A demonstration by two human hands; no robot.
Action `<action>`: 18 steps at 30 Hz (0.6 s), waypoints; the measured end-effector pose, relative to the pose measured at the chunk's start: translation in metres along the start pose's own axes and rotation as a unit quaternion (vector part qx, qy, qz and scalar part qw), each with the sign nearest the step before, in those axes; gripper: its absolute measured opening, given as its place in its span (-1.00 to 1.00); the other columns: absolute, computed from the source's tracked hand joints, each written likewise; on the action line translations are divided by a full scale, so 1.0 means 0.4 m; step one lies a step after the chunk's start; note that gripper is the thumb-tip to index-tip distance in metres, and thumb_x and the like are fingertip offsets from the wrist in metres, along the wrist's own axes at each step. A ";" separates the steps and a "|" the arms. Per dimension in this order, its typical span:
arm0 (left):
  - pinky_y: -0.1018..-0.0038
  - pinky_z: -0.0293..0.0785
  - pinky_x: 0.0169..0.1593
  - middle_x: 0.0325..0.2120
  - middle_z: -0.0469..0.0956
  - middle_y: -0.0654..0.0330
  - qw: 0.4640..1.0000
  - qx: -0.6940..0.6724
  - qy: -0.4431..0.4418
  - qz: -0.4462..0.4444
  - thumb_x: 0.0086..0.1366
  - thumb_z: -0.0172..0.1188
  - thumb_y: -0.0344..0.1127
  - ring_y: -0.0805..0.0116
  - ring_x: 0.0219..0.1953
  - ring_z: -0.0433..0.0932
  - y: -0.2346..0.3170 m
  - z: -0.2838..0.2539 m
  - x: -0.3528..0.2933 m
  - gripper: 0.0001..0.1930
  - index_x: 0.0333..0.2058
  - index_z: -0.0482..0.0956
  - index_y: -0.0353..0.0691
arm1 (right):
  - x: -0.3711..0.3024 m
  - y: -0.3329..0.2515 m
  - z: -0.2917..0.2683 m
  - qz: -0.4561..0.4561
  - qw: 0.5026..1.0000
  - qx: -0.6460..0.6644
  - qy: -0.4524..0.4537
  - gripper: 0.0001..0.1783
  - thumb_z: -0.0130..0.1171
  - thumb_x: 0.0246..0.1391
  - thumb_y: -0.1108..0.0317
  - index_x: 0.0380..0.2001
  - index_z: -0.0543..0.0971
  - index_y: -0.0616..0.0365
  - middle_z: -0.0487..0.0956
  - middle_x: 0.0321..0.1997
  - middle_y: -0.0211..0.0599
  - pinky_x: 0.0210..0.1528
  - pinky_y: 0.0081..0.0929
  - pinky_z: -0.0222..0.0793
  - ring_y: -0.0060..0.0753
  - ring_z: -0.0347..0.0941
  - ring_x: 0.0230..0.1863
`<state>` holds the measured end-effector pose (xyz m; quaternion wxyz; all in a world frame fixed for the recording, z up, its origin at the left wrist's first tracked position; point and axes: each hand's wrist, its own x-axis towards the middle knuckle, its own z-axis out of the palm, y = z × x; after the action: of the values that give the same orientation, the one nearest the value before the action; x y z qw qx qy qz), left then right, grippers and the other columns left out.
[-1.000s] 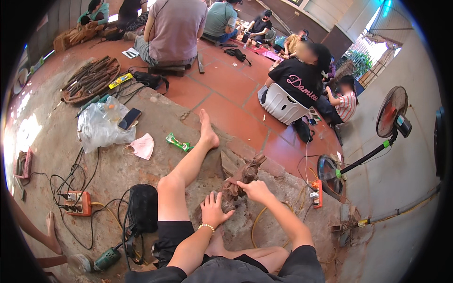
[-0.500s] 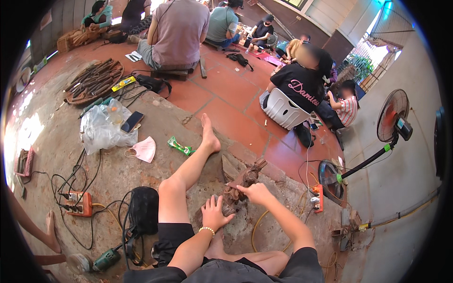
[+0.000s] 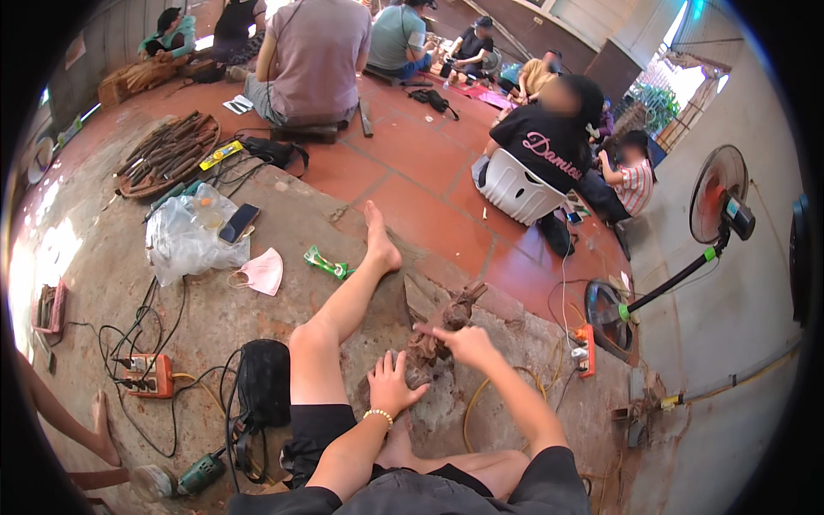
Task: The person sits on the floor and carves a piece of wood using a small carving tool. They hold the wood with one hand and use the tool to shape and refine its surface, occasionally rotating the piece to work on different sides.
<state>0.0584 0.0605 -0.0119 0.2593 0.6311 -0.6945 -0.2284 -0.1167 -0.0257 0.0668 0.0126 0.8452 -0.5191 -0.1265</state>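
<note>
A dark brown piece of carved wood (image 3: 457, 311) with a knobbly, irregular shape lies on the ground between my legs. My left hand (image 3: 394, 386), with a beaded bracelet at the wrist, rests at its near end, fingers spread and lying flat. Over the middle of the wood, my right hand (image 3: 471, 347) grips a short reddish-brown strip (image 3: 426, 329) that points left. The strip's exact kind is too small to make out, and I cannot tell whether it touches the wood.
A black bag (image 3: 263, 382), an orange power strip (image 3: 148, 376) with tangled cords and a green power tool (image 3: 202, 471) lie left. Beyond are a pink mask (image 3: 261, 272), a phone (image 3: 239, 223) and a basket of sticks (image 3: 167, 154). A fan (image 3: 719, 196) stands right; several people sit ahead.
My right hand has shifted slightly up and to the right with the strip. My left hand stays at the near end of the wood. The whole view has tilted a little.
</note>
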 end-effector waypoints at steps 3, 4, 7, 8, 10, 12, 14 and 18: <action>0.10 0.15 -0.01 0.02 0.22 -0.09 1.000 0.000 0.017 0.007 -0.26 0.23 0.21 -0.01 0.03 0.22 0.003 0.001 0.000 -0.13 0.02 0.22 -0.14 | 0.000 0.037 0.015 0.032 0.999 0.029 0.027 -0.48 -0.01 -0.12 0.34 -0.02 0.34 -0.43 0.50 -0.61 -0.19 -0.52 -0.28 0.36 -0.17 0.47 -0.55; 0.09 0.15 -0.01 0.02 0.22 -0.08 1.000 0.007 0.009 0.008 -0.26 0.23 0.21 -0.01 0.03 0.22 0.004 -0.004 -0.004 -0.12 0.03 0.21 -0.14 | -0.003 -0.005 -0.005 0.023 1.000 0.013 -0.001 -0.51 0.00 -0.11 0.32 -0.04 0.37 -0.42 0.51 -0.59 -0.18 -0.50 -0.28 0.38 -0.16 0.48 -0.52; 0.09 0.16 -0.01 0.01 0.23 -0.08 1.000 0.007 0.011 0.006 -0.27 0.23 0.21 0.00 0.03 0.22 -0.002 0.001 0.003 -0.11 0.04 0.20 -0.14 | -0.011 -0.023 0.006 0.032 0.999 0.011 0.007 -0.52 0.01 -0.14 0.34 -0.07 0.41 -0.39 0.50 -0.61 -0.19 -0.48 -0.27 0.38 -0.14 0.47 -0.53; 0.09 0.16 -0.01 0.01 0.23 -0.08 1.000 0.004 0.009 0.005 -0.27 0.23 0.21 0.00 0.03 0.22 0.003 0.003 -0.001 -0.10 0.04 0.19 -0.14 | -0.012 0.011 0.000 0.050 0.998 0.029 0.021 -0.49 0.00 -0.17 0.37 -0.06 0.41 -0.35 0.50 -0.62 -0.19 -0.48 -0.27 0.38 -0.14 0.47 -0.54; 0.10 0.17 -0.01 0.00 0.24 -0.08 1.000 0.001 0.013 0.006 -0.27 0.23 0.22 0.00 0.03 0.22 0.004 -0.001 0.001 -0.10 0.04 0.19 -0.14 | -0.003 0.037 -0.010 0.064 0.996 0.044 0.036 -0.46 -0.01 -0.20 0.41 -0.04 0.40 -0.30 0.50 -0.63 -0.18 -0.50 -0.27 0.37 -0.14 0.47 -0.55; 0.10 0.17 -0.02 0.00 0.24 -0.08 1.000 -0.001 0.014 0.008 -0.27 0.23 0.22 0.00 0.03 0.23 0.007 -0.004 0.000 -0.10 0.05 0.19 -0.15 | -0.015 -0.008 0.018 0.037 0.999 0.025 0.019 -0.53 0.00 -0.12 0.32 -0.06 0.40 -0.35 0.50 -0.62 -0.20 -0.51 -0.27 0.37 -0.14 0.47 -0.55; 0.10 0.17 -0.02 0.01 0.24 -0.08 1.000 -0.003 0.010 0.009 -0.27 0.23 0.22 0.00 0.03 0.23 0.009 -0.004 0.001 -0.09 0.05 0.18 -0.16 | -0.021 -0.025 0.040 0.020 1.000 -0.001 0.007 -0.56 0.02 -0.10 0.28 -0.06 0.40 -0.39 0.50 -0.61 -0.20 -0.52 -0.27 0.36 -0.15 0.47 -0.55; 0.11 0.17 -0.02 0.00 0.24 -0.08 1.000 0.003 0.016 0.012 -0.26 0.23 0.21 0.00 0.02 0.23 0.005 -0.004 0.003 -0.09 0.04 0.18 -0.18 | -0.013 0.030 -0.014 0.070 0.995 0.063 0.042 -0.45 0.01 -0.21 0.43 -0.03 0.39 -0.22 0.50 -0.63 -0.17 -0.50 -0.27 0.37 -0.15 0.47 -0.55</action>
<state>0.0579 0.0595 -0.0092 0.2712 0.6273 -0.6982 -0.2130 -0.1283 -0.0272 0.0750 -0.0102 0.8105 -0.5829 -0.0561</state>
